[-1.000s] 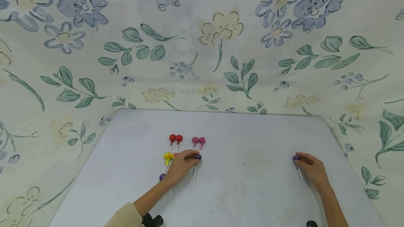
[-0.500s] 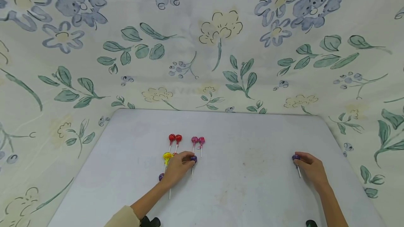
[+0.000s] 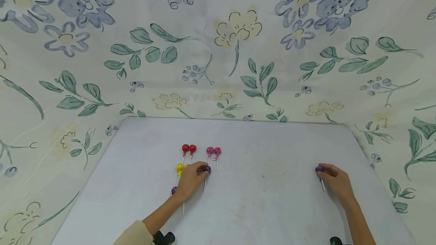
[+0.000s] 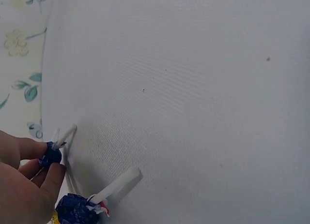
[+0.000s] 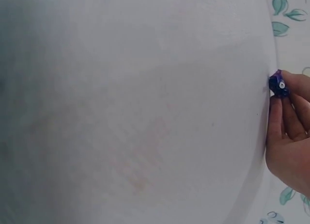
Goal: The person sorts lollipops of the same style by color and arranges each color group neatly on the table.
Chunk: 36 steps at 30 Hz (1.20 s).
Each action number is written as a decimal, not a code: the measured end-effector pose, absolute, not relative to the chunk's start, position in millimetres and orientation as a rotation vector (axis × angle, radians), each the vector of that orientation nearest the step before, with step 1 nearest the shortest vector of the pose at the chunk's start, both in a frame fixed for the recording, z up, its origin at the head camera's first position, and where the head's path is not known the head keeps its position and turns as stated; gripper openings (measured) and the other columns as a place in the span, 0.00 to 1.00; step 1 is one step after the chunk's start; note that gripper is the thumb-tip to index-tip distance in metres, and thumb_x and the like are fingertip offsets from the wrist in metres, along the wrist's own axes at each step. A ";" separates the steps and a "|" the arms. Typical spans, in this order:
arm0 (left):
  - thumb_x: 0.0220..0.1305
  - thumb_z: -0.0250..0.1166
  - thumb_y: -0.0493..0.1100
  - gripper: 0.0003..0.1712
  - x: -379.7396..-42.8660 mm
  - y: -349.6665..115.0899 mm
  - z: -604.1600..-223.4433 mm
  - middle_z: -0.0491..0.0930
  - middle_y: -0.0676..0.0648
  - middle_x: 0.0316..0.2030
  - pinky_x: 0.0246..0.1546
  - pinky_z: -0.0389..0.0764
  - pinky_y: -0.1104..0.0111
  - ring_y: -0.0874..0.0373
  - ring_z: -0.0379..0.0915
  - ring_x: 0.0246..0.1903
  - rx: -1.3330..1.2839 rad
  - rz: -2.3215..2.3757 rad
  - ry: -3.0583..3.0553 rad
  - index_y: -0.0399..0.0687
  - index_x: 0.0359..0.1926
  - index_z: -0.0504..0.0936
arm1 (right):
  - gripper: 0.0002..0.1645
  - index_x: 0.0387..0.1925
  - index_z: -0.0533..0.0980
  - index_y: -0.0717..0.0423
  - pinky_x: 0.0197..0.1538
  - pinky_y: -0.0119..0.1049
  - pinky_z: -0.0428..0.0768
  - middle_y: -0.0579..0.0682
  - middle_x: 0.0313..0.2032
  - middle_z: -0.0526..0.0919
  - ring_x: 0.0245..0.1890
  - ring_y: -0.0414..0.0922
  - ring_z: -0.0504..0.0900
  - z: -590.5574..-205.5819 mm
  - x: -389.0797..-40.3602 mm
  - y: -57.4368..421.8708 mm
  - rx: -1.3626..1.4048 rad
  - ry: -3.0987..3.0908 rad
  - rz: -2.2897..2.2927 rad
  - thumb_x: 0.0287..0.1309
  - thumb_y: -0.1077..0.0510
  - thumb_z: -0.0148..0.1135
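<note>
In the head view my left hand (image 3: pixel 191 181) pinches a purple-wrapped lollipop (image 3: pixel 207 169) by its head, its white stick pointing toward me. That same lollipop (image 4: pixel 50 156) shows dark blue in the left wrist view. Another purple lollipop (image 3: pixel 174 190) lies beside my left wrist, partly covered. Beyond the hand are two red lollipops (image 3: pixel 189 148) and two pink lollipops (image 3: pixel 213 150). A yellow lollipop (image 3: pixel 179 168) lies at the hand's left, with something red partly hidden behind the fingers. Far to the right, my right hand (image 3: pixel 338 183) pinches a purple lollipop (image 3: pixel 319 169) by the head.
A white tabletop (image 3: pixel 265 199) with faint brownish smudges lies under everything. Floral cloth (image 3: pixel 218 48) surrounds it at the back and sides. Dark objects (image 3: pixel 164 238) show at the bottom edge, near each forearm.
My left hand has shifted slightly left with the purple lollipop, bringing it nearer the yellow one and uncovering more of the pink lollipops' sticks. The right hand has stayed in place.
</note>
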<state>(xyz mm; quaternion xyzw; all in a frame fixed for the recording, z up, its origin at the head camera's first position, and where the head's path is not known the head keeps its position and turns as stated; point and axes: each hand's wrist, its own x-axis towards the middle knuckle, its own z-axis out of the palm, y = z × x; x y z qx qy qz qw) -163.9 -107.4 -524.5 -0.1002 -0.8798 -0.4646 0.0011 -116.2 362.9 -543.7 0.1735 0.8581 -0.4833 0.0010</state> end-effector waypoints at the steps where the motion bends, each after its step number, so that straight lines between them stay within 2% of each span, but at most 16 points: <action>1: 0.63 0.66 0.29 0.12 -163.9 -107.0 -524.5 0.85 0.41 0.43 0.46 0.83 0.60 0.49 0.82 0.42 -0.311 -1.451 -2.766 0.32 0.48 0.83 | 0.26 0.63 0.72 0.66 0.62 0.44 0.73 0.66 0.63 0.73 0.64 0.60 0.70 -543.6 -116.3 363.1 0.547 2.694 -1.517 0.70 0.56 0.59; 6: 0.63 0.66 0.29 0.12 -164.0 -105.5 -525.2 0.85 0.41 0.43 0.46 0.83 0.59 0.49 0.82 0.43 -0.304 -1.409 -2.789 0.33 0.48 0.83 | 0.27 0.64 0.71 0.67 0.65 0.53 0.69 0.67 0.64 0.71 0.65 0.61 0.69 -544.0 -115.3 362.5 0.554 2.671 -1.545 0.69 0.57 0.58; 8: 0.64 0.66 0.30 0.12 -163.8 -105.0 -525.7 0.85 0.41 0.44 0.47 0.83 0.58 0.49 0.82 0.43 -0.304 -1.396 -2.795 0.33 0.49 0.83 | 0.27 0.64 0.71 0.67 0.65 0.52 0.69 0.67 0.64 0.72 0.65 0.60 0.69 -543.7 -114.7 362.3 0.558 2.664 -1.550 0.69 0.57 0.58; 11: 0.64 0.66 0.30 0.13 -163.4 -104.6 -526.1 0.84 0.40 0.44 0.47 0.83 0.58 0.48 0.82 0.43 -0.308 -1.379 -2.795 0.33 0.49 0.83 | 0.26 0.63 0.72 0.66 0.60 0.37 0.74 0.66 0.62 0.73 0.62 0.56 0.72 -542.9 -114.4 361.6 0.557 2.677 -1.540 0.69 0.57 0.59; 14: 0.64 0.66 0.30 0.13 -163.2 -104.6 -526.3 0.84 0.40 0.45 0.47 0.83 0.58 0.48 0.81 0.44 -0.311 -1.370 -2.793 0.33 0.49 0.83 | 0.26 0.62 0.73 0.66 0.49 0.22 0.75 0.65 0.60 0.76 0.54 0.44 0.76 -540.0 -115.2 359.2 0.544 2.689 -1.536 0.67 0.57 0.62; 16: 0.64 0.66 0.30 0.13 -163.3 -104.7 -526.5 0.84 0.40 0.45 0.47 0.83 0.58 0.48 0.81 0.44 -0.315 -1.366 -2.791 0.33 0.49 0.83 | 0.25 0.61 0.74 0.67 0.44 0.18 0.74 0.64 0.59 0.77 0.49 0.35 0.76 -536.5 -116.1 355.7 0.542 2.684 -1.551 0.66 0.58 0.63; 19: 0.64 0.66 0.30 0.13 -163.5 -104.8 -526.7 0.84 0.40 0.45 0.48 0.83 0.58 0.48 0.81 0.44 -0.308 -1.358 -2.795 0.33 0.49 0.83 | 0.26 0.60 0.74 0.68 0.44 0.19 0.74 0.63 0.57 0.79 0.44 0.29 0.74 -530.4 -118.3 348.4 0.525 2.657 -1.581 0.65 0.58 0.65; 24: 0.64 0.66 0.30 0.13 -163.5 -104.7 -526.4 0.84 0.41 0.45 0.48 0.82 0.57 0.48 0.81 0.45 -0.309 -1.356 -2.802 0.34 0.49 0.83 | 0.25 0.59 0.75 0.67 0.46 0.21 0.74 0.59 0.54 0.82 0.46 0.30 0.75 -516.5 -124.8 335.8 0.438 2.634 -1.591 0.66 0.56 0.65; 30: 0.64 0.67 0.30 0.13 -163.5 -105.0 -525.8 0.84 0.41 0.44 0.48 0.82 0.57 0.47 0.81 0.45 -0.304 -1.354 -2.808 0.34 0.49 0.83 | 0.24 0.58 0.76 0.66 0.46 0.21 0.75 0.58 0.51 0.84 0.43 0.31 0.79 -500.4 -134.8 316.6 0.361 2.630 -1.628 0.65 0.57 0.66; 36: 0.64 0.66 0.30 0.12 -164.7 -104.9 -524.3 0.84 0.40 0.44 0.48 0.82 0.56 0.47 0.81 0.44 -0.307 -1.338 -2.818 0.34 0.49 0.83 | 0.20 0.57 0.77 0.65 0.47 0.22 0.76 0.58 0.49 0.83 0.46 0.43 0.81 -489.3 -142.6 286.8 0.275 2.626 -1.648 0.66 0.60 0.64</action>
